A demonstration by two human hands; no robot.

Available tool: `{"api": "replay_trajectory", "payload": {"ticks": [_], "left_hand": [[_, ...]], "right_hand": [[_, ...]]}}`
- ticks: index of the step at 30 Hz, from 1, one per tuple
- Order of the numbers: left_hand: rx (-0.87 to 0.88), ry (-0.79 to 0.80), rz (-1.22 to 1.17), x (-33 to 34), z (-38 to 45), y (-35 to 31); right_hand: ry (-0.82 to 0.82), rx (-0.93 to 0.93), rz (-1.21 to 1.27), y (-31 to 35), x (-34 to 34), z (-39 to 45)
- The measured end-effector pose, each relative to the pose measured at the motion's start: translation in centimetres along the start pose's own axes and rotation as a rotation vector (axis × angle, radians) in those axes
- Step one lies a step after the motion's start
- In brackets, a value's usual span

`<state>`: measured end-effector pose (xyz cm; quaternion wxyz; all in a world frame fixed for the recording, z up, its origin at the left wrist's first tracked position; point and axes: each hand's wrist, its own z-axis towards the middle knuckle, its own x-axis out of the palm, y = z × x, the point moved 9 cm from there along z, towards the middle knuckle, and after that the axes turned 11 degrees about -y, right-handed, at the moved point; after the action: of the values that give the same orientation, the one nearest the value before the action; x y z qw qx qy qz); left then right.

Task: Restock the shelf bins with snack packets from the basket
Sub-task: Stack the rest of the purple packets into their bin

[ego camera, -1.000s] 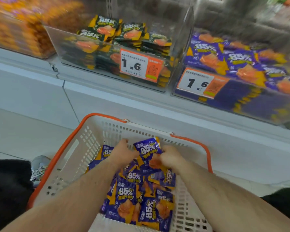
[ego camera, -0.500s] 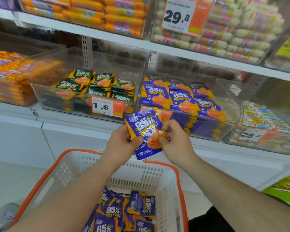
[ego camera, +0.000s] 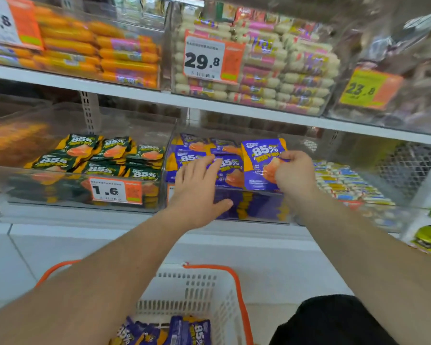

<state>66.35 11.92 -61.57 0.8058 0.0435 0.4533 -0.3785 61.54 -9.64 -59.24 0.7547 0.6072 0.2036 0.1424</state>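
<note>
A purple packet goes up to the purple bin.

The right hand (ego camera: 295, 174) pinches a purple snack packet (ego camera: 260, 164) over the clear bin (ego camera: 254, 210). The left hand (ego camera: 198, 189) lies flat, fingers straight, on the packets inside. The white basket (ego camera: 192, 292) sits near, below.

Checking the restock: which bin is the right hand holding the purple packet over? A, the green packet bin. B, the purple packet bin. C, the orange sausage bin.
B: the right hand pinches the purple packet above the purple packet bin, right of the green packet bin.
</note>
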Motion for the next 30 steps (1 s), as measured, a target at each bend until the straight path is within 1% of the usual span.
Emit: {"api": "replay_trajectory", "payload": {"ticks": [1,3,5,8,10,11,14,20,23,28,29,30], "left_hand": [[0.037,0.037,0.059,1.1,-0.1,0.2],[0.08,0.07,0.097,2.8,-0.8,0.7],[0.156,0.038,0.145,3.5,-1.7,1.0],[0.191,-0.011,0.173,3.7,-2.0,1.4],[0.201,-0.044,0.166,3.6,-2.1,1.3],[0.21,-0.061,0.163,3.5,-2.2,1.2],[0.2,-0.075,0.16,3.5,-2.2,1.2],[0.18,-0.077,0.191,3.3,-2.2,1.1],[0.177,-0.036,0.205,3.2,-2.3,0.9],[0.179,-0.014,0.215,3.2,-2.3,0.8],[0.18,-0.011,0.222,3.3,-2.2,0.7],[0.18,-0.004,0.223,3.3,-2.1,0.7]], "right_hand": [[-0.033,-0.007,-0.04,-0.1,-0.3,1.5],[-0.07,-0.042,-0.181,-0.3,-0.5,3.9],[-0.087,-0.065,-0.36,-0.8,-0.3,5.3],[-0.03,-0.063,-0.526,-1.5,0.7,5.4],[0.053,-0.043,-0.554,-2.1,1.7,4.7],[0.067,-0.047,-0.59,-2.3,1.9,4.5],[0.023,-0.134,-0.804,-2.5,1.4,4.0],[0.042,-0.264,-0.898,-2.7,1.7,3.9],[0.064,-0.306,-0.929,-2.7,1.8,3.9],[0.079,-0.344,-0.949,-3.1,1.5,3.7],[0.051,-0.388,-0.952,-2.7,1.2,3.4],[0.01,-0.47,-0.956,-1.8,1.0,2.9]]}}
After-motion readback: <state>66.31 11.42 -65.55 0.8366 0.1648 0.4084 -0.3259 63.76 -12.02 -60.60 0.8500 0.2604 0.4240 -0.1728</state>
